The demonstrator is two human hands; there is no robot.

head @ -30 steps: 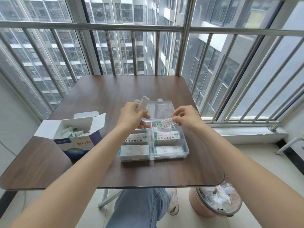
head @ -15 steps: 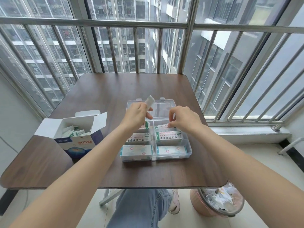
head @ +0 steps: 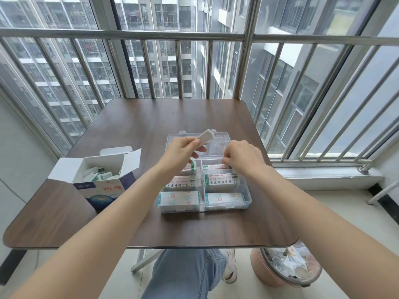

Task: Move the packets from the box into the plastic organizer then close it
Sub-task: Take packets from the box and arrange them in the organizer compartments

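Head view. A clear plastic organizer point(head: 247, 199) is sitting open on the brown counter point(head: 151, 117), its lid point(head: 218, 142) lying flat on the far side. The organizer is divided into two columns of compartments, and packets are lying in each: white ones with blue edges point(head: 179, 198) in the near pair, ones with black lettering point(head: 220, 181) in the middle pair, and further packets in the far pair, partly hidden by the hands.

The left hand point(head: 180, 153) is hovering over the far left compartment, its fingers point(head: 195, 142) pinching a small stack of white packets point(head: 206, 136) that is sticking up and away above the lid. The right hand point(head: 243, 157) is reaching down at the far right compartment, its fingers curling at a packet point(head: 212, 167) lying there; whether they are actually grasping it cannot be told.

To the left of the organizer, well apart from it, the cardboard box point(head: 105, 188) is standing with its flaps open, and more packets point(head: 98, 173) are lying inside it.

Below the counter's near right corner a pink waste bin point(head: 267, 277) is standing on the floor, holding white scraps. A metal railing point(head: 172, 35) is running beyond the counter's far edge.
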